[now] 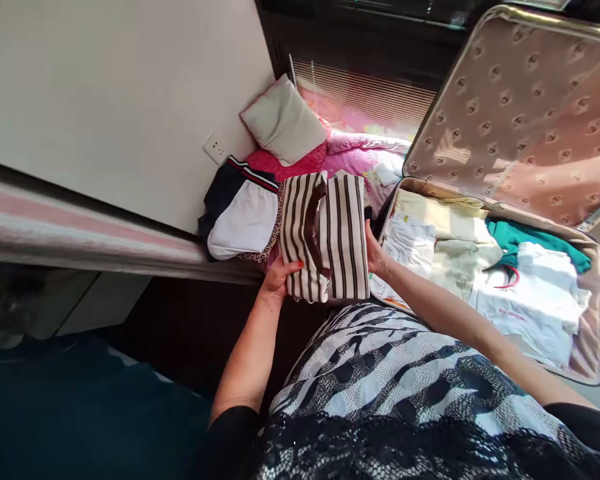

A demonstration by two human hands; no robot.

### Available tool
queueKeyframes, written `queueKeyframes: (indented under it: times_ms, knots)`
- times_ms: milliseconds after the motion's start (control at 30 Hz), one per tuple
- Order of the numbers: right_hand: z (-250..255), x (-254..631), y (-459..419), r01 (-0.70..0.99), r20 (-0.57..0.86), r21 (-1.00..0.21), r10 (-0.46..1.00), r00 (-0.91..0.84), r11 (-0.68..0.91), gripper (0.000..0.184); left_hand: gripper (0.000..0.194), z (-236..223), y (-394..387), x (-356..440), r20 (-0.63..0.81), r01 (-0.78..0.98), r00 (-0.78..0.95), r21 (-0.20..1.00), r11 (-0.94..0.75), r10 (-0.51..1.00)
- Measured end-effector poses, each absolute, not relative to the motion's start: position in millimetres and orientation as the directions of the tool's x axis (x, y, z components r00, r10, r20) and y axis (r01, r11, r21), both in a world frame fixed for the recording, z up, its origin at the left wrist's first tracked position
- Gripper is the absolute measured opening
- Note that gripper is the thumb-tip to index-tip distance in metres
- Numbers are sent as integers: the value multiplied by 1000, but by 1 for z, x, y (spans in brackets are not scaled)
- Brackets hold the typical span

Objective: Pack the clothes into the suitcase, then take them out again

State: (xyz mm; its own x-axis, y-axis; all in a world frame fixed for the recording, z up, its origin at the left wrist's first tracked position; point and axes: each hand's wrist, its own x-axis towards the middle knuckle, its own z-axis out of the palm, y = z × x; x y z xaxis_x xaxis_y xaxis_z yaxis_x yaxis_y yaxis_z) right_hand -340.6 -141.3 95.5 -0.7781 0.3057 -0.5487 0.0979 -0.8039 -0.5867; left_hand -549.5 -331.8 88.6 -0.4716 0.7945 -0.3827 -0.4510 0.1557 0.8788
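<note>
the left hand (276, 279) and right hand (376, 255) are clamped on opposite sides of the folded striped garment (347, 233), likely to keep its folds from falling open. it is held in front of the body, between the white garment (245, 220) and the open suitcase (593, 320), whose clothes lie flat, probably to save room.

No readable text, brand or number. Only candidate: small reddish marks (513, 313) on the white garment (545, 287) inside the open suitcase (591, 347), on its side farther from the hands. Probably lettering, but too blurred to make out.
</note>
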Motion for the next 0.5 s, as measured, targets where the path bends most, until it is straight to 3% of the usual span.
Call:
queueKeyframes:
  times_ms: [67, 200, 333, 500]
  knots:
    - [108, -325, -129, 10, -538, -571, 364, -760, -821, 91, 79, 95, -313, -524, -435, -499, -393, 841, 210, 810]
    - [118, -273, -116, 29, -588, -669, 504, -633, -743, 47, 90, 101, -285, -473, -531, -536, -261, 774, 336, 806]
    - [114, -216, -123, 7, -580, -736, 624, -523, -677, 50, 107, 99, -268, -430, -511, -475, -174, 793, 383, 842]
    - [111, -152, -120, -78, -567, -756, 709, -419, -650, 58, 111, 98, -238, -383, -481, -424, -47, 803, 419, 875]
